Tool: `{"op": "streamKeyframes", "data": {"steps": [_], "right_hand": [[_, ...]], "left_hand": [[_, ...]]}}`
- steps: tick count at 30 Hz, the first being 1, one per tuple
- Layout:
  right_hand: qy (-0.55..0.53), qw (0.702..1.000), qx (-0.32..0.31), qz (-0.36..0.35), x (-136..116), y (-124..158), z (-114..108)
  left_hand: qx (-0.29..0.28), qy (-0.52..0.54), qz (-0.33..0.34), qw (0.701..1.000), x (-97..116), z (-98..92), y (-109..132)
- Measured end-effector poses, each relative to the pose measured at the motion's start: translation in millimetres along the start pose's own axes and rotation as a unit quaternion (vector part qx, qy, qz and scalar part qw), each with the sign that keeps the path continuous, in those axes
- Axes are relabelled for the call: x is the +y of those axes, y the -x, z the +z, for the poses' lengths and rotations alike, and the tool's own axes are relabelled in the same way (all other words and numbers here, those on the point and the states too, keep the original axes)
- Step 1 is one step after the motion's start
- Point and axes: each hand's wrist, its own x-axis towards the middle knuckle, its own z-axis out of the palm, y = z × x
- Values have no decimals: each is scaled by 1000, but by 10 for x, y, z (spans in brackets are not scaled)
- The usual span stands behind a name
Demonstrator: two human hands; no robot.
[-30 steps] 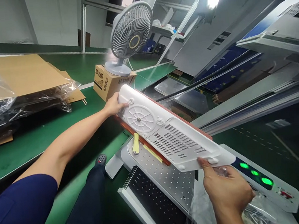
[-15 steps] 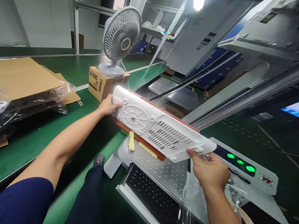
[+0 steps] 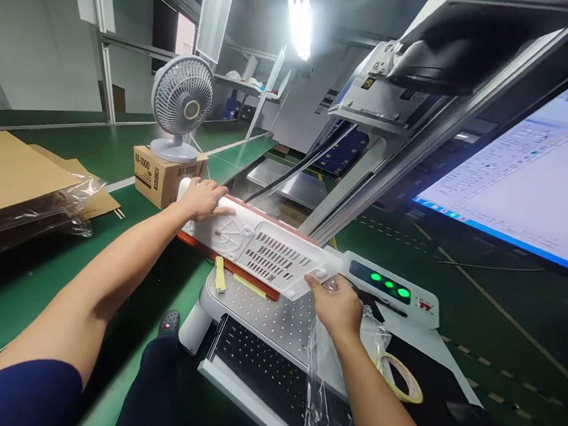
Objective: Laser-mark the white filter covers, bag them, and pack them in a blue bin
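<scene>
Both ends of the white panel [image 3: 262,248] are gripped, left hand [image 3: 205,200] left of frame centre, right hand [image 3: 339,306] lower right of it, long axis sloping between.

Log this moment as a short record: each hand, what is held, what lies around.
Left hand: grips one end of white panel
Right hand: grips its other end
Panel face: slotted vents, round ribbed area
Below panel: perforated plate
Near right arm: clear plastic, tape roll
Background: fan on cardboard box
Screen: lit
</scene>
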Motion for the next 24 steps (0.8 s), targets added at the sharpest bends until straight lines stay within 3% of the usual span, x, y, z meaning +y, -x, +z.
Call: {"op": "streamKeyframes", "data": {"steps": [7, 18, 24], "right_hand": [[-81, 996, 44, 6, -21, 21, -5], [-29, 999, -21, 8, -38, -39, -62], [33, 995, -87, 17, -110, 86, -94]], "left_hand": [[-9, -45, -9, 999, 9, -24, -20], [-80, -45, -61, 994, 92, -152, -122], [-85, -30, -94, 991, 168, -200, -11]]}}
